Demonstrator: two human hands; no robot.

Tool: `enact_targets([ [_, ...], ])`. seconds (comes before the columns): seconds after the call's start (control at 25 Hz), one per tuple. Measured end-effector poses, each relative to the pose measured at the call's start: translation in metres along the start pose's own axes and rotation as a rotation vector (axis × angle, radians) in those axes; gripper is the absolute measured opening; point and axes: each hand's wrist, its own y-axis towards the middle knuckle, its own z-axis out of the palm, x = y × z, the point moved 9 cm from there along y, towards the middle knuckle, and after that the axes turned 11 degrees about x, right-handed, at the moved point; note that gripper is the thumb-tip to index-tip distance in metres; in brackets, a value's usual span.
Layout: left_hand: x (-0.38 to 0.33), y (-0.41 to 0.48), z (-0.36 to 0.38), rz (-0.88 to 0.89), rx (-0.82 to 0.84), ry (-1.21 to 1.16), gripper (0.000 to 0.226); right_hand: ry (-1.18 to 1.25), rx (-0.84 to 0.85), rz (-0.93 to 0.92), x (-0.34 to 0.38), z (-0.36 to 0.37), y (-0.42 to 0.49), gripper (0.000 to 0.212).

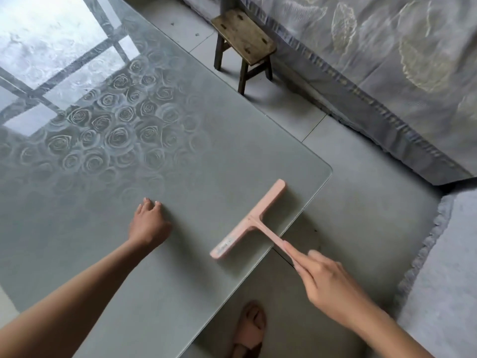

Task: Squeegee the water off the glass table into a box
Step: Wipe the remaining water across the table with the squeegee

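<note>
- Glass table (196,140): frosted grey-green top with a rose pattern showing through its far half. It has one rounded corner at my right. A window's bright panes and dark bars are reflected at the far left, where the sheen looks mottled; I cannot tell whether that is water.
- Floor (361,202): pale grey tiles with thin dark joints, running under and around the table.
- Bedspread (387,73): blue-grey cloth with large pale leaf shapes and a banded hem, hanging down to the floor at the upper right.
- Fringed cloth (444,293): grey, with a ruffled edge, lying at the right margin.
- Stool (245,40): small, worn wooden seat on dark legs, standing on the tiles beyond the table beside the bedspread.
- Squeegee (247,220): pink, T-shaped. Its blade bar lies on the glass near the rounded corner, roughly parallel to the table's right edge, and its handle reaches out past that edge.
- Right hand (327,277): holds the handle's end, with the forefinger laid along it.
- Left hand (148,223): holds nothing; it rests on the glass, fingers loosely bent, well left of the blade.
- Sandal (251,329): pink, on my foot on the tiles by the table's near edge.
</note>
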Motion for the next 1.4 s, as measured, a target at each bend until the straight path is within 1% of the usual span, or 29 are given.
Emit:
enact_targets([
  [0.12, 0.002, 0.003, -0.006, -0.003, 0.010, 0.123, 0.062, -0.015, -0.043, -0.062, 0.016, 0.000, 0.039, 0.055],
  [0.2, 0.001, -0.001, -0.006, -0.019, 0.028, 0.174, 0.062, 0.014, -0.041, -0.092, 0.013, 0.000, 0.031, 0.057],
  [0.28, -0.002, -0.006, -0.007, -0.029, 0.046, 0.237, 0.062, 0.040, -0.048, -0.080, -0.008, -0.008, 0.005, 0.061],
  [0.4, -0.004, -0.003, -0.015, -0.022, 0.036, 0.302, 0.060, 0.012, -0.014, 0.049, -0.050, -0.022, -0.020, 0.069],
  [0.48, -0.003, -0.002, -0.016, -0.015, 0.035, 0.306, 0.058, 0.005, 0.040, -0.011, -0.031, -0.022, 0.001, 0.068],
  [0.52, 0.000, -0.001, -0.017, -0.014, 0.035, 0.297, 0.059, 0.011, 0.064, -0.078, -0.004, -0.022, 0.028, 0.065],
  [0.56, 0.003, -0.001, -0.017, -0.013, 0.029, 0.273, 0.060, -0.001, 0.050, -0.121, 0.026, -0.027, 0.060, 0.060],
  [0.64, 0.009, -0.001, -0.018, -0.013, -0.006, 0.213, 0.061, -0.044, 0.023, -0.134, 0.073, -0.034, 0.115, 0.053],
  [0.68, 0.013, 0.000, -0.021, -0.022, -0.034, 0.176, 0.061, -0.057, 0.017, -0.146, 0.084, -0.038, 0.130, 0.050],
  [0.72, 0.016, 0.000, -0.024, -0.032, -0.057, 0.145, 0.060, -0.072, 0.011, -0.164, 0.083, -0.045, 0.133, 0.048],
  [0.76, 0.016, 0.000, -0.027, -0.031, -0.071, 0.136, 0.060, -0.083, -0.009, -0.183, 0.069, -0.053, 0.122, 0.047],
  [0.8, 0.016, 0.000, -0.028, -0.024, -0.079, 0.150, 0.059, -0.092, 0.005, -0.185, 0.047, -0.058, 0.103, 0.048],
  [0.84, 0.016, -0.002, -0.028, -0.012, -0.085, 0.170, 0.059, -0.111, 0.064, -0.144, 0.021, -0.056, 0.079, 0.048],
  [0.92, 0.019, -0.003, -0.035, 0.014, -0.112, 0.139, 0.056, -0.146, 0.164, -0.055, -0.006, -0.055, 0.054, 0.048],
  [0.96, 0.020, -0.003, -0.040, 0.024, -0.135, 0.099, 0.052, -0.133, 0.174, -0.057, -0.005, -0.053, 0.061, 0.048],
  [1.0, 0.022, -0.003, -0.045, 0.029, -0.167, 0.048, 0.046, -0.127, 0.158, -0.098, 0.012, -0.053, 0.079, 0.049],
  [1.12, 0.032, -0.003, -0.057, 0.006, -0.278, -0.165, 0.029, -0.155, 0.116, -0.193, 0.100, -0.053, 0.158, 0.049],
  [1.2, 0.041, 0.001, -0.062, 0.005, -0.319, -0.299, 0.029, -0.136, 0.086, -0.228, 0.132, -0.057, 0.191, 0.047],
  [1.24, 0.045, 0.003, -0.065, 0.012, -0.322, -0.344, 0.032, -0.149, 0.074, -0.239, 0.130, -0.064, 0.191, 0.047],
  [1.32, 0.051, 0.005, -0.070, 0.031, -0.346, -0.358, 0.037, -0.161, 0.053, -0.239, 0.097, -0.080, 0.161, 0.050],
  [1.4, 0.061, 0.009, -0.076, -0.008, -0.356, -0.298, 0.044, -0.182, 0.107, -0.155, 0.061, -0.092, 0.132, 0.053],
])
